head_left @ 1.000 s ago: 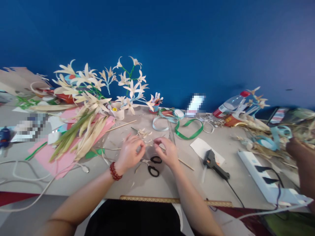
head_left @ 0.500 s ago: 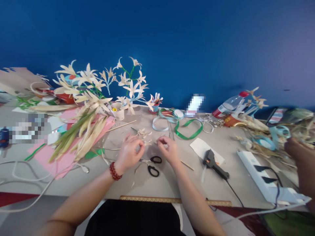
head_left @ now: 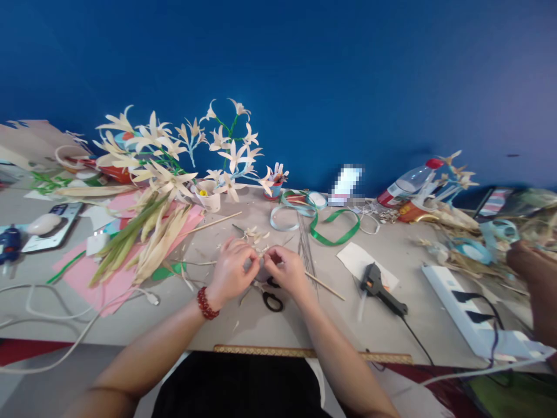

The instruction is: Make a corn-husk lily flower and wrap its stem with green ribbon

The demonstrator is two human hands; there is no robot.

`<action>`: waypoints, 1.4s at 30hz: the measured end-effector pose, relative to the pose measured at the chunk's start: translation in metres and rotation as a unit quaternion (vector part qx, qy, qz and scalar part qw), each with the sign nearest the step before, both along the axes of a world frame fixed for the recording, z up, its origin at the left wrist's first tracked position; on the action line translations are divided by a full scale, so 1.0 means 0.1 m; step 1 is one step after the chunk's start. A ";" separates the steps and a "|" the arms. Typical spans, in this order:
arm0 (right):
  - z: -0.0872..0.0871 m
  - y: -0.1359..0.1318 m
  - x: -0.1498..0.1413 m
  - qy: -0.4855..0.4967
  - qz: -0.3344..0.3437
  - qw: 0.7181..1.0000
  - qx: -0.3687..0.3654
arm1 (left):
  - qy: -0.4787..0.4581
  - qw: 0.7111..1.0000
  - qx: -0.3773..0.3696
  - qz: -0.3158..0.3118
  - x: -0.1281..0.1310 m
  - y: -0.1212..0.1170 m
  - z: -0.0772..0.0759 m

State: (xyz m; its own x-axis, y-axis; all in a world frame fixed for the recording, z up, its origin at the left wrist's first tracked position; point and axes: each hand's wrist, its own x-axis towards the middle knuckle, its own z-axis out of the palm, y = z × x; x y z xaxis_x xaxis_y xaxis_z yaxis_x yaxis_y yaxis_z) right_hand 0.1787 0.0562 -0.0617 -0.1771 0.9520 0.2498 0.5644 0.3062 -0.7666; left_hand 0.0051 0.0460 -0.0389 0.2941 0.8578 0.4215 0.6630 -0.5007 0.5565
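My left hand [head_left: 234, 271], with a red bead bracelet [head_left: 208, 303] at its wrist, is closed in a pinch over the middle of the table. Close beside it, my right hand [head_left: 285, 271] pinches too, the fingertips of both nearly meeting. Whatever they hold is too small to make out. Under the hands lie scissors [head_left: 272, 302]; their black handles show partly and the blades are mostly hidden. Small pale flower pieces [head_left: 256, 234] rest just beyond the fingers. To the right of my right hand are a thin wooden stick [head_left: 326, 286] and several thin wires [head_left: 306, 244].
Corn husks [head_left: 159, 249] lie on pink paper at left, below husk flowers [head_left: 235, 155]. Green ribbon [head_left: 337, 239] curls behind my right hand. A glue gun [head_left: 383, 290] and a power strip [head_left: 452, 307] stand right. Another person's hand [head_left: 533, 278] is at the right edge.
My right hand has moved left to my left hand, so their fingertips come close together. It now covers part of the scissors' handles and uncovers more of the wires.
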 end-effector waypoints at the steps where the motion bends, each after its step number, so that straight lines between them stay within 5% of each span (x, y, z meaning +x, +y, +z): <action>1: 0.00 0.01 0.03 -0.002 -0.015 1.000 0.003 | 0.001 1.000 0.000 0.001 0.00 0.00 0.00; 5: 0.01 0.06 0.19 -0.005 -0.068 0.998 0.018 | -0.009 1.000 0.002 0.011 -0.01 0.00 -0.02; 11: 0.07 -0.01 0.07 -0.002 0.036 0.999 0.011 | -0.003 1.000 -0.001 0.007 0.01 0.00 -0.02; 15: 0.06 -0.04 -0.06 0.000 0.008 1.000 -0.004 | -0.001 1.000 0.003 0.014 0.02 -0.01 -0.02; 21: 0.00 0.09 0.26 0.061 -0.069 0.996 -0.008 | -0.027 0.999 0.022 0.016 -0.03 0.02 -0.04; 25: 0.03 0.08 0.27 0.125 -0.022 0.991 -0.049 | -0.043 0.997 0.069 -0.015 -0.06 0.04 -0.06; 27: 0.04 0.02 0.17 0.209 0.047 0.969 -0.121 | -0.048 0.993 0.103 -0.024 -0.07 0.05 -0.07; 29: 0.05 -0.04 0.07 0.334 0.104 0.910 -0.222 | -0.049 0.990 0.129 -0.021 -0.09 0.05 -0.07; 31: 0.06 -0.08 0.02 0.430 0.125 0.842 -0.299 | -0.046 0.988 0.143 -0.024 -0.11 0.05 -0.07; 33: 0.05 -0.09 0.02 0.463 0.123 0.816 -0.324 | -0.048 0.988 0.143 -0.040 -0.12 0.06 -0.07; 38: 0.00 -0.07 0.10 0.449 0.118 0.837 -0.289 | -0.190 0.981 0.020 -0.032 -0.05 0.05 -0.09; 42: 0.00 -0.07 0.12 0.402 0.107 0.878 -0.235 | -0.415 0.878 -0.230 -0.056 0.04 0.04 -0.13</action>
State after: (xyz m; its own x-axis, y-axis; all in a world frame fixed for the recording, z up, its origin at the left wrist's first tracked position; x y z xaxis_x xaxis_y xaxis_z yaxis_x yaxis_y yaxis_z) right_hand 0.1906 0.0489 -0.0618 -0.3111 0.9497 -0.0352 -0.2499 -0.1175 -0.9611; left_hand 0.0090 0.0501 -0.0522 0.1428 0.9787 0.1472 -0.1060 -0.1327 0.9855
